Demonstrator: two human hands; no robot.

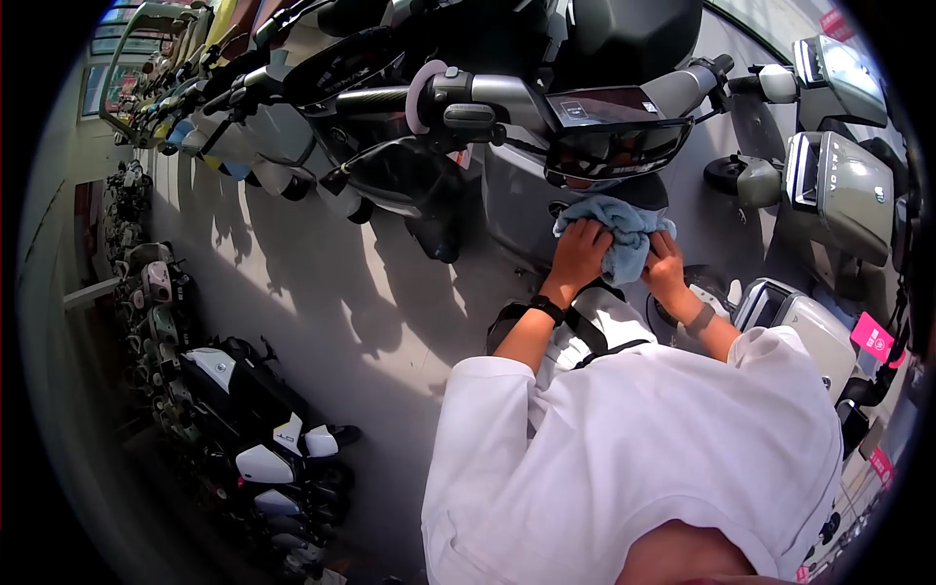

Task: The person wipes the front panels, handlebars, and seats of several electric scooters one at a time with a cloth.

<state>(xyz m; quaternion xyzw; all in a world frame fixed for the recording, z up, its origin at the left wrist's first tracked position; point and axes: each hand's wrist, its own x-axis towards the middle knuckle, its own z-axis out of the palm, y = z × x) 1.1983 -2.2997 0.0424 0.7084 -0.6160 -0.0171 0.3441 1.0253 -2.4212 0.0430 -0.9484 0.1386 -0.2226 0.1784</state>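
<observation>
A light blue cloth [622, 222] is bunched up in front of my body, against the silver-grey electric scooter [517, 200]. My left hand [583, 252], with a black band on the wrist, grips the cloth's left side with bent fingers. On the right side, my right hand [666, 265] pinches the cloth's edge; part of its fingers is hidden in the folds. Just above the cloth are the scooter's dark display [603, 107] and its handlebar, with a grip [372, 100] at the left.
More scooters [409, 175] stand in a row to the upper left. Grey-beige scooters [838, 190] and a pale one [804, 327] with a pink tag [871, 337] crowd the right. Black-and-white scooters [265, 464] line the lower left. Grey floor [380, 322] lies between the rows.
</observation>
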